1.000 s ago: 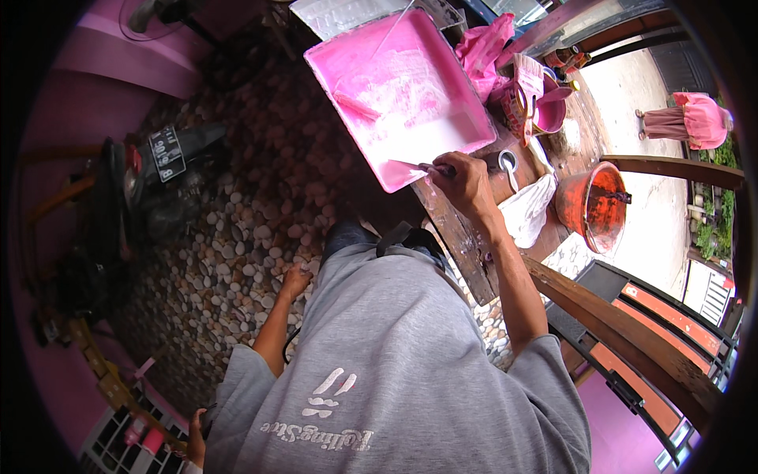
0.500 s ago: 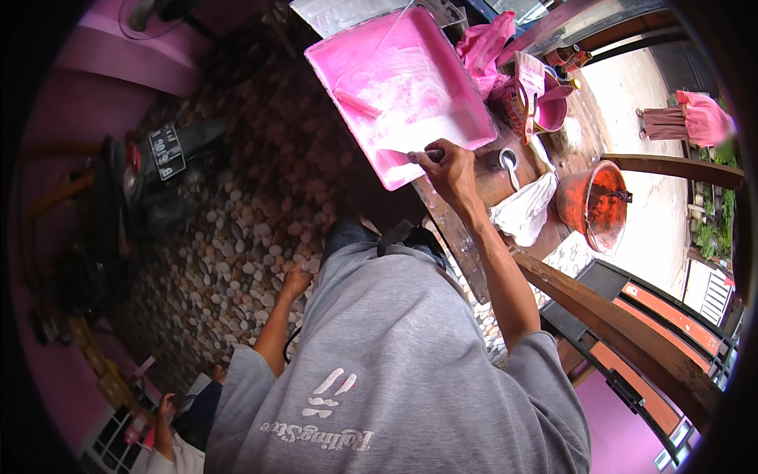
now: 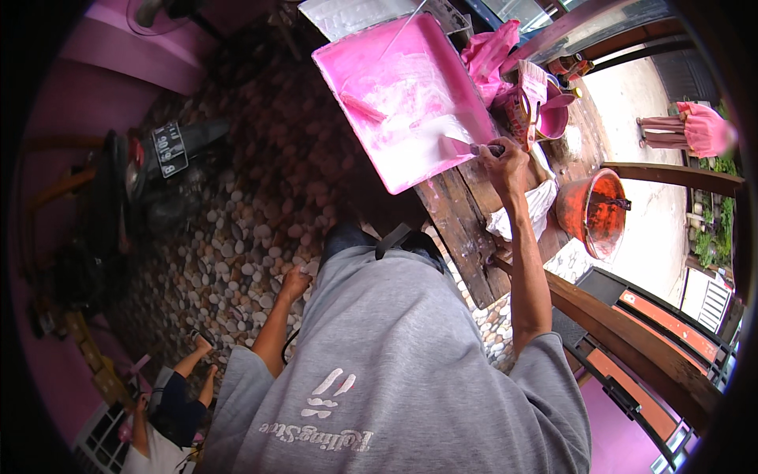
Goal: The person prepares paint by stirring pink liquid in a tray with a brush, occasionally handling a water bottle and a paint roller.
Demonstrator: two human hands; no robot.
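The right hand (image 3: 507,162) is closed around the handle of a scraper (image 3: 455,148), the fingers curled in and the knuckles facing up, at the near right side of a large pink tray (image 3: 355,130). The scraper's flat, pink-smeared blade points left over the tray, above a pale patch of paint; whether its edge touches the surface is hard to tell. The tray is a shallow rectangle, set at a slant on a worn wooden counter (image 3: 466,237), with its near corner reaching out past the counter's edge. Inside it, white and pink paint is spread in uneven streaks, a raised pink strip (image 3: 363,107) lies toward the left wall, and a thin rod (image 3: 401,33) slants in over the far side. The left hand (image 3: 295,282) hangs low beside the person's left hip, above the pebbled floor (image 3: 253,237) and well apart from the tray; its fingers look loosely bent, but it is too small and dim to tell whether it holds anything. Just right of the tray stand a crumpled pink bag (image 3: 489,57) and a paint tub (image 3: 517,114) coated pink inside, with a broad brush (image 3: 532,77) against it. A white bundle (image 3: 542,207) lies partly behind the right forearm, and an orange bucket (image 3: 570,204) stands farther right. At the lower left a co-worker (image 3: 166,415) in dark shorts is partly visible, and beyond the counter a person (image 3: 701,130) wears pink.
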